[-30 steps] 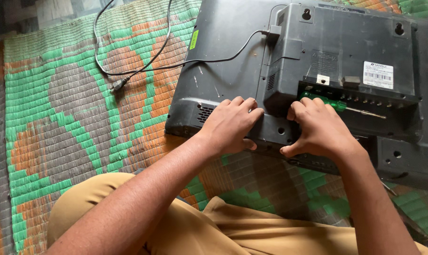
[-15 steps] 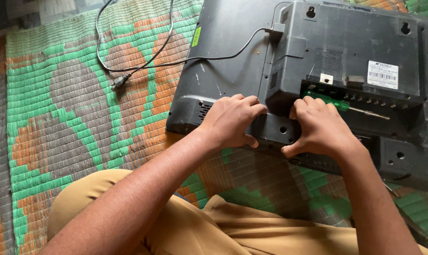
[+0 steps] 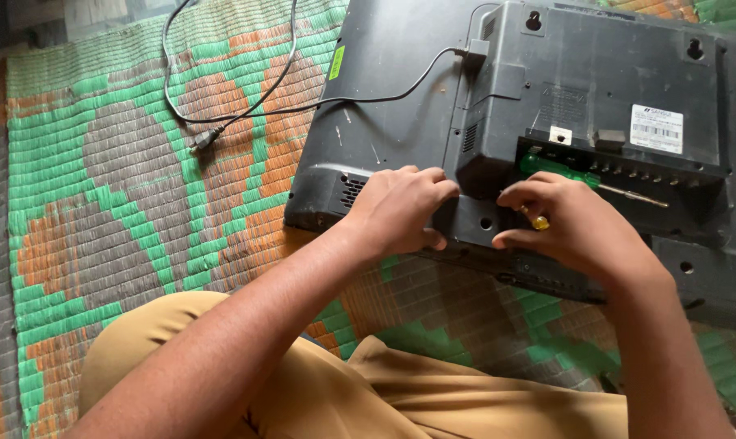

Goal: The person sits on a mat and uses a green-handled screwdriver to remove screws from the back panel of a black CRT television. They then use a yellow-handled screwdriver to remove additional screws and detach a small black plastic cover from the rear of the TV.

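My left hand point(image 3: 400, 210) rests open, fingers curled on the back cover point(image 3: 400, 106) of the black television lying face down on the woven mat point(image 3: 99, 187). My right hand point(image 3: 575, 223) pinches a small yellow piece point(image 3: 539, 221), just below the green-handled screwdriver point(image 3: 583, 180) lying in the port recess.

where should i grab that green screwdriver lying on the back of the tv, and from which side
Take the screwdriver by its green handle, coming down from above. It lies flat along the ledge under the port row of the TV back panel, handle toward the hands, bare metal shaft pointing away to the right. The right hand already sits just below the handle and partly covers it; the left hand rests on the casing edge.
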